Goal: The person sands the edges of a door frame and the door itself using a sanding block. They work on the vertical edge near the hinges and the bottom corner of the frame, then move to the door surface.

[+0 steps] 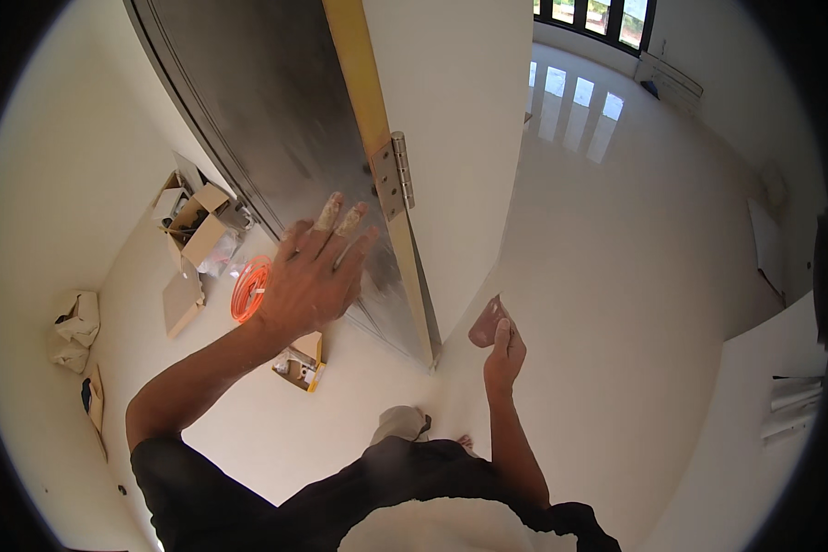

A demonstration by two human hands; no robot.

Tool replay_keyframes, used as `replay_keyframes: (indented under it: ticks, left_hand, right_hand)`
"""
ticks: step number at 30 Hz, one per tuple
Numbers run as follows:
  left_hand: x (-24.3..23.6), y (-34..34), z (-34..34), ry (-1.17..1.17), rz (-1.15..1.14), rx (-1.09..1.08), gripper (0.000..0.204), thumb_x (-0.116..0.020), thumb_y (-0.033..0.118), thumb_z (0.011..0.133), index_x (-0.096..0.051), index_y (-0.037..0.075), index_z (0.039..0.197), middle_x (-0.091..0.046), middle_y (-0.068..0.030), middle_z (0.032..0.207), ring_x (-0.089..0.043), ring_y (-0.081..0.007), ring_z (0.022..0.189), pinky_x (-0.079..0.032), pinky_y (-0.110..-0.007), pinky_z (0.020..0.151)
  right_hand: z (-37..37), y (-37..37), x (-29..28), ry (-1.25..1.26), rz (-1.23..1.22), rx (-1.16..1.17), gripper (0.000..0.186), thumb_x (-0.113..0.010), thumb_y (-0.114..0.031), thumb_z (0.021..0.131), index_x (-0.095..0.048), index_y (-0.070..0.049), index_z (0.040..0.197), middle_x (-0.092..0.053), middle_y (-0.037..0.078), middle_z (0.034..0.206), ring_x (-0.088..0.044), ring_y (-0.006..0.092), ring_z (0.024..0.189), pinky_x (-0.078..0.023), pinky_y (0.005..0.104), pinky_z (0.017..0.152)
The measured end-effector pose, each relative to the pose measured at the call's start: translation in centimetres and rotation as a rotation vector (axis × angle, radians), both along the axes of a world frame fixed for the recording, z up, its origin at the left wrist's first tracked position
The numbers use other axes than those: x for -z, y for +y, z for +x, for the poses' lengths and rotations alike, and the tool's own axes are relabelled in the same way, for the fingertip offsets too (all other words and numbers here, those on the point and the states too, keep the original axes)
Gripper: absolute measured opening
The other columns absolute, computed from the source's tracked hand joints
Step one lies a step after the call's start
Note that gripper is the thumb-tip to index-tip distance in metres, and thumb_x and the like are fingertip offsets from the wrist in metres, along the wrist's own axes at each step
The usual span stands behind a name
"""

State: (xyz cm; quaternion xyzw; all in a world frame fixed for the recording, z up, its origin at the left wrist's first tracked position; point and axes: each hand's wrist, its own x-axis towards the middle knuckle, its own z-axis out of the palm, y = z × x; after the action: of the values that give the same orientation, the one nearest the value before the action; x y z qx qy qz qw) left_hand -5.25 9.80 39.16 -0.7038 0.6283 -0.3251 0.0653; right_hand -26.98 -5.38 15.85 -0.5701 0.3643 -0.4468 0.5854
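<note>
My left hand (311,281) is open, with its fingers spread over the face of a dark grey door (258,92). Pale dust coats the fingertips; whether they touch the surface I cannot tell. A metal hinge (397,177) sits on the door's yellowish edge (357,74), just right of those fingers. Lower and to the right, my right hand (506,359) is closed on a reddish-brown sheet that looks like sandpaper (488,324). It is held apart from the door, over the pale floor.
Open cardboard boxes (198,225) stand by the left wall, near a coil of orange tubing (248,290). A small box of parts (301,363) lies below the door. Farther left is a beige bag (75,329). A white wall (455,120) adjoins the hinge side.
</note>
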Motion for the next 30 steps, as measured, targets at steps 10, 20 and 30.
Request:
replay_keyframes:
  ticks: [10, 20, 30]
  left_hand:
    - [4.4, 1.4, 7.2, 0.606, -0.52, -0.095, 0.044, -0.061, 0.009, 0.09, -0.061, 0.013, 0.134, -0.047, -0.0089, 0.152, -0.045, -0.0288, 0.139, -0.03, -0.045, 0.114]
    - [10.1, 2.8, 11.1, 0.95, -0.675, 0.183, 0.037, -0.052, 0.003, 0.094, -0.061, 0.004, 0.13, -0.048, -0.0188, 0.149, -0.052, -0.0343, 0.132, -0.043, -0.045, 0.108]
    - [11.7, 3.2, 11.3, 1.028, -0.736, 0.179, 0.036, -0.051, 0.003, 0.094, -0.062, 0.005, 0.129, -0.05, -0.0179, 0.147, -0.052, -0.0322, 0.131, -0.041, -0.043, 0.107]
  right_hand:
    - [14.8, 4.0, -9.2, 0.047, -0.711, 0.189, 0.041, -0.047, -0.018, 0.103, -0.055, 0.001, 0.139, -0.055, 0.02, 0.143, -0.048, 0.0361, 0.137, -0.037, 0.0453, 0.105]
    - [14.3, 3.8, -4.7, 0.225, -0.866, 0.224, 0.044, -0.049, -0.02, 0.1, -0.056, 0.002, 0.137, -0.053, 0.018, 0.146, -0.044, 0.0412, 0.14, -0.033, 0.0469, 0.107]
    - [15.5, 4.1, -5.4, 0.116, -0.738, 0.19, 0.042, -0.047, -0.018, 0.101, -0.057, 0.001, 0.137, -0.05, 0.018, 0.149, -0.036, 0.0412, 0.144, -0.029, 0.0496, 0.11]
